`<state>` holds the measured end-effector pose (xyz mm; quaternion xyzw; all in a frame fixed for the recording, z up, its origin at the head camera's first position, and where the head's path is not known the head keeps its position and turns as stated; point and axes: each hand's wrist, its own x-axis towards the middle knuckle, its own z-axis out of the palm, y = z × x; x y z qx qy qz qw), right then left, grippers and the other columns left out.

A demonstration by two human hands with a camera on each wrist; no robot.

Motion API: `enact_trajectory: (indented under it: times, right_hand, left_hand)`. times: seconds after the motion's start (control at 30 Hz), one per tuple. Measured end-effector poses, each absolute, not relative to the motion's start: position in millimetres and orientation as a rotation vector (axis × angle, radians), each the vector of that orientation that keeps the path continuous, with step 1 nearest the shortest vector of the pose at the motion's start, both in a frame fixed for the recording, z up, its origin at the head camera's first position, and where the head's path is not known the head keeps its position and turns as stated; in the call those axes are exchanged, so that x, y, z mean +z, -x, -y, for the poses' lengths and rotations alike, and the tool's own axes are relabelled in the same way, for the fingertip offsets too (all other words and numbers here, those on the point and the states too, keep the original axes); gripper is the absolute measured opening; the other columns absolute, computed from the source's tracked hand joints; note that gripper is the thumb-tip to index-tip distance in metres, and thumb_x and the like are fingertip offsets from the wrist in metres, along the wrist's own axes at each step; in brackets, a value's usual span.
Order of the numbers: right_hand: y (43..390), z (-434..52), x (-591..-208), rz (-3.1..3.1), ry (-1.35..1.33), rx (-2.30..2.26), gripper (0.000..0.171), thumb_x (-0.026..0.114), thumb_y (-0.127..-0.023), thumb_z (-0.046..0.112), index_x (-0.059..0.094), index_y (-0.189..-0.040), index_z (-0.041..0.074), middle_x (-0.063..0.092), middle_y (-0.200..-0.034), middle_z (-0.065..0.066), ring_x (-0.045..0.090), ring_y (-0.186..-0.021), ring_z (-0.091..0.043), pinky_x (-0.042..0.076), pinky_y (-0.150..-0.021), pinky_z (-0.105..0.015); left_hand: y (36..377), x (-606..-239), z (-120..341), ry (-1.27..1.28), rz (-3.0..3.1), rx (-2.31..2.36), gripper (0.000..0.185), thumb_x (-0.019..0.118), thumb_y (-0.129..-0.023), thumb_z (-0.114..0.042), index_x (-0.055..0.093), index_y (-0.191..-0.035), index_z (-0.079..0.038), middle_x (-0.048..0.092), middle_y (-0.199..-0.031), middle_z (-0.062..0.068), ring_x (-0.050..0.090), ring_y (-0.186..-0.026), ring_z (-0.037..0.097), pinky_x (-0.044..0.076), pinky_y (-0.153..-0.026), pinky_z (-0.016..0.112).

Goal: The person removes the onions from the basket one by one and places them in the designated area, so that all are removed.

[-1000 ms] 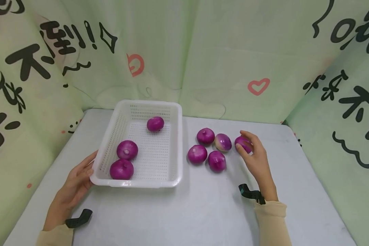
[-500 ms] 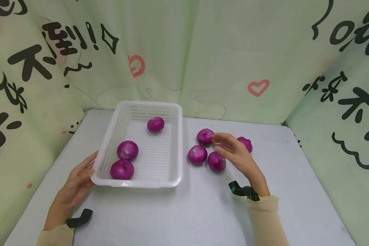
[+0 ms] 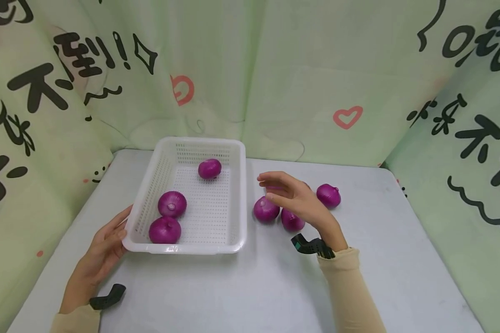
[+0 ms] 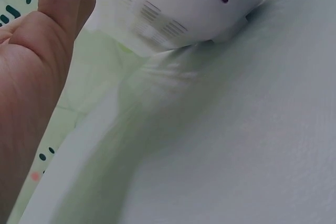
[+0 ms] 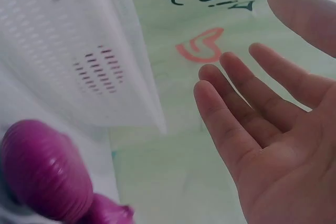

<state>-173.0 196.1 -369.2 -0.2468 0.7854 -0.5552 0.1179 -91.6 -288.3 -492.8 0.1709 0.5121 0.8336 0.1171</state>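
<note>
A white perforated basket [image 3: 240, 203] sits at the table's left and holds three purple onions [image 3: 209, 168] [image 3: 172, 204] [image 3: 164, 230]. My left hand [image 3: 115, 230] rests against its front left corner with relaxed fingers; the left wrist view shows the thumb [image 4: 63, 3] beside the basket wall [image 4: 173, 3]. My right hand [image 3: 266, 187] hovers open above a cluster of onions right of the basket, holding nothing. Onions [image 3: 266, 209] [image 3: 292, 220] show beside and below the palm, another [image 3: 328, 195] lies apart to the right. The right wrist view shows straight fingers [image 5: 236, 124] and an onion [image 5: 47, 171] beneath.
Green printed cloth [image 3: 275, 78] walls the grey table [image 3: 250, 286] at the back and both sides. Part of the onion cluster is hidden behind my right hand. Black wrist mounts [image 3: 312, 245] [image 3: 106, 296] sit on both wrists.
My right hand has left the far right onion and swept left over the cluster toward the basket, empty. The pale onion is now hidden behind it. The left hand has stayed put.
</note>
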Motion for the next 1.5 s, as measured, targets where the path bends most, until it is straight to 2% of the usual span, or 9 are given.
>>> enact_trajectory:
  times: [0.3,0.47,0.63,0.87,1.13,1.27,1.5]
  right_hand:
    - [189.1,-162.3,-349.8,-2.223,0.756,-1.606,0.046,0.069,-0.102,0.025,0.057,-0.146,0.02,0.057,-0.15,-0.004,0.056,-0.141,-0.024,0.051,-0.113,-0.037]
    - [198.6,-142.7,-340.6,-2.192,0.817,-1.603,0.047,0.069,-0.102,0.024,0.057,-0.147,0.019,0.06,-0.148,0.0,0.058,-0.138,-0.019,0.05,-0.114,-0.042]
    - [207.9,-120.3,-338.8,-2.121,0.863,-1.64,0.046,0.067,-0.102,0.021,0.057,-0.147,0.017,0.06,-0.148,-0.003,0.057,-0.139,-0.022,0.048,-0.115,-0.042]
    - [221.4,-76.8,-349.2,-2.035,0.883,-1.69,0.046,0.066,-0.103,0.014,0.056,-0.147,0.011,0.061,-0.147,-0.009,0.059,-0.137,-0.021,0.05,-0.113,-0.036]
    - [233.0,-35.0,-367.0,-2.04,0.845,-1.652,0.047,0.067,-0.103,0.021,0.056,-0.147,0.01,0.062,-0.146,-0.009,0.062,-0.133,-0.018,0.053,-0.108,-0.029]
    - [235.7,-21.4,-375.1,-2.027,0.844,-1.615,0.049,0.067,-0.103,0.021,0.054,-0.149,0.007,0.059,-0.148,-0.014,0.061,-0.135,-0.021,0.051,-0.11,-0.029]
    - [241.0,-3.7,-389.1,-2.097,0.767,-1.459,0.049,0.068,-0.102,0.023,0.056,-0.147,0.007,0.062,-0.144,-0.009,0.062,-0.132,-0.021,0.051,-0.109,-0.03]
  left_hand:
    - [94.1,-492.7,288.9,-0.497,-1.498,2.436,0.058,0.03,-0.109,0.001,0.037,-0.162,-0.022,0.054,-0.157,-0.005,0.061,-0.135,0.009,0.056,-0.102,0.027]
    - [93.4,-493.6,289.5,-0.501,-1.48,2.445,0.057,0.03,-0.109,0.001,0.038,-0.161,-0.022,0.055,-0.157,-0.005,0.061,-0.135,0.01,0.056,-0.102,0.027]
    - [93.2,-493.9,290.2,-0.489,-1.476,2.444,0.057,0.03,-0.109,0.001,0.039,-0.161,-0.023,0.055,-0.157,-0.005,0.061,-0.135,0.01,0.056,-0.102,0.027]
    - [92.7,-493.5,291.7,-0.498,-1.496,2.439,0.058,0.03,-0.109,0.001,0.037,-0.162,-0.022,0.055,-0.157,-0.005,0.061,-0.135,0.01,0.056,-0.102,0.027]
    - [92.8,-494.3,290.1,-0.479,-1.512,2.426,0.058,0.031,-0.109,0.0,0.038,-0.162,-0.023,0.054,-0.157,-0.005,0.061,-0.134,0.009,0.056,-0.101,0.026]
    - [91.8,-492.9,289.5,-0.483,-1.489,2.437,0.058,0.031,-0.109,0.001,0.039,-0.161,-0.022,0.055,-0.157,-0.005,0.062,-0.134,0.01,0.056,-0.102,0.026]
    - [90.8,-491.3,288.6,-0.479,-1.468,2.443,0.058,0.03,-0.109,0.002,0.039,-0.161,-0.022,0.055,-0.157,-0.005,0.061,-0.134,0.01,0.056,-0.102,0.027]
